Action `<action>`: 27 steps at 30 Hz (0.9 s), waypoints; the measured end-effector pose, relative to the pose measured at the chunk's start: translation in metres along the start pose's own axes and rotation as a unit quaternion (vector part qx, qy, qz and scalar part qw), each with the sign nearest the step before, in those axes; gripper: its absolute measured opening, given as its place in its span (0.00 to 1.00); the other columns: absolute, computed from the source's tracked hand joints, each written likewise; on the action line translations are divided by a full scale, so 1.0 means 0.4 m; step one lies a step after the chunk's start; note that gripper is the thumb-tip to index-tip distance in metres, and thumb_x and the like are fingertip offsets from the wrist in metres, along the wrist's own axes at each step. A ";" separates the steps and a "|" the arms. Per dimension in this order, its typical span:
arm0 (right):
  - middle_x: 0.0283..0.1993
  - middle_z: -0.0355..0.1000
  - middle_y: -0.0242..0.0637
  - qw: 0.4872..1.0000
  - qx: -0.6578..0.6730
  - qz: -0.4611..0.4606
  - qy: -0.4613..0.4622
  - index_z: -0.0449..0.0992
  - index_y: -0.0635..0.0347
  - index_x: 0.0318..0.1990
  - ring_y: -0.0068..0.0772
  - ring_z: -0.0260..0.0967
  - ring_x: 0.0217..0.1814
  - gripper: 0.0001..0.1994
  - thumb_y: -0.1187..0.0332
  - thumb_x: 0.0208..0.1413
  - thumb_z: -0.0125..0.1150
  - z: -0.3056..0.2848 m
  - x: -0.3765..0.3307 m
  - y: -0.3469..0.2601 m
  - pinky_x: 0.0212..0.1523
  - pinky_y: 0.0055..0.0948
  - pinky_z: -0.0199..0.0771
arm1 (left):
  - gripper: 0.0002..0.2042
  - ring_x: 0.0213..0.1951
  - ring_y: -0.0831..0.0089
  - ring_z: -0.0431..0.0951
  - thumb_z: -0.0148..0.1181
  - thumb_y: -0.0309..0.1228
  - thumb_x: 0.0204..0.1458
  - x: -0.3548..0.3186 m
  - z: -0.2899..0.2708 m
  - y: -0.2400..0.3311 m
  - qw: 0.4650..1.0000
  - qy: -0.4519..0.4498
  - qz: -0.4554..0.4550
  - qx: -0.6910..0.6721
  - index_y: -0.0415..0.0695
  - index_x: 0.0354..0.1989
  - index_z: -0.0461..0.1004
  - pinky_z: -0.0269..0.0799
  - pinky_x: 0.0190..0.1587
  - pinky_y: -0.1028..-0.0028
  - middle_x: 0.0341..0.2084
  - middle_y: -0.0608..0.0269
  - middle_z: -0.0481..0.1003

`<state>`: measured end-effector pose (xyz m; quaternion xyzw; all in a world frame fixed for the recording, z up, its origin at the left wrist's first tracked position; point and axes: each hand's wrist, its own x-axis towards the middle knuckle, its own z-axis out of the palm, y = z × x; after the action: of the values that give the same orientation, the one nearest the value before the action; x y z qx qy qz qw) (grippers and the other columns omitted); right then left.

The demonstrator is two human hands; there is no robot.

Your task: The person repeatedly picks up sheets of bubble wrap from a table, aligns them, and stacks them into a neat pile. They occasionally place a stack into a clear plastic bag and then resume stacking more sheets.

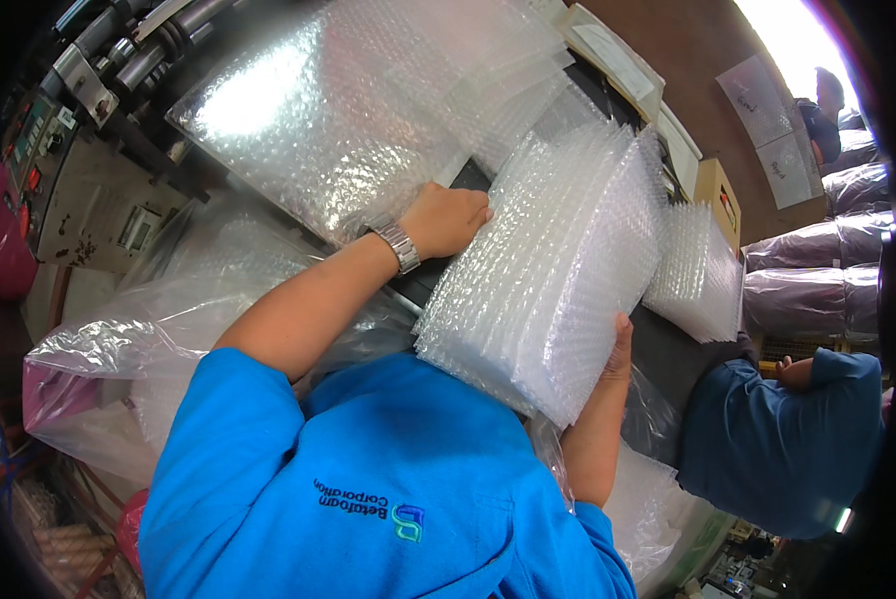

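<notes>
A thick stack of clear bubble wrap pieces (538, 270) leans at a slant in front of my chest, its many edges fanned slightly. At the stack's left side, my left hand (448, 221) is closed, with curled fingers against the edges and a metal watch (396, 245) on the wrist. My right hand (617, 351) holds the lower right side; its thumb shows, while the other fingers are hidden behind the stack. Large flat bubble wrap sheets (358, 110) lie beyond my left hand. A smaller bubble wrap stack (697, 275) stands to the right.
Machine rollers (143, 70) and a control panel (33, 150) are at the far left. Clear plastic film (138, 339) bulges beside my left arm. A cardboard box (717, 200) stands behind the smaller stack. At right, a co-worker's blue sleeve (777, 439) is close; wrapped rolls (807, 299) lie beyond.
</notes>
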<state>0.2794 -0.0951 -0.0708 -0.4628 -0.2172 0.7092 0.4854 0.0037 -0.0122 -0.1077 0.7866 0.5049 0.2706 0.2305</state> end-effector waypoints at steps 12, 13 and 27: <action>0.47 0.67 0.49 0.999 0.052 0.011 0.005 0.62 0.66 0.52 0.45 0.68 0.46 0.40 0.54 0.31 0.70 -0.041 0.018 0.009 0.45 0.43 0.72 | 0.18 0.21 0.75 0.67 0.51 0.44 0.50 -0.117 -0.144 0.028 0.949 0.033 -0.178 -0.257 0.39 0.24 0.68 0.62 0.25 0.72 0.15 0.63 0.68; 0.47 0.67 0.49 0.999 0.049 0.014 0.003 0.62 0.66 0.52 0.45 0.68 0.46 0.39 0.54 0.31 0.70 -0.038 0.018 0.006 0.46 0.43 0.72 | 0.18 0.21 0.77 0.66 0.51 0.45 0.51 -0.136 -0.154 0.032 0.939 -0.009 -0.210 -0.271 0.39 0.24 0.68 0.62 0.25 0.73 0.15 0.64 0.68; 0.46 0.67 0.51 0.998 0.061 0.011 0.023 0.62 0.67 0.51 0.48 0.69 0.44 0.39 0.56 0.30 0.70 -0.020 0.012 -0.001 0.43 0.44 0.74 | 0.17 0.20 0.80 0.61 0.45 0.41 0.56 -0.278 -0.029 0.073 0.782 0.068 -0.245 -0.568 0.45 0.19 0.62 0.58 0.24 0.80 0.16 0.69 0.62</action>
<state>0.2862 -0.0919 -0.0765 -0.4508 -0.1573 0.7159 0.5094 -0.0227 -0.1243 -0.1020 0.3421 0.4500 0.4960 0.6592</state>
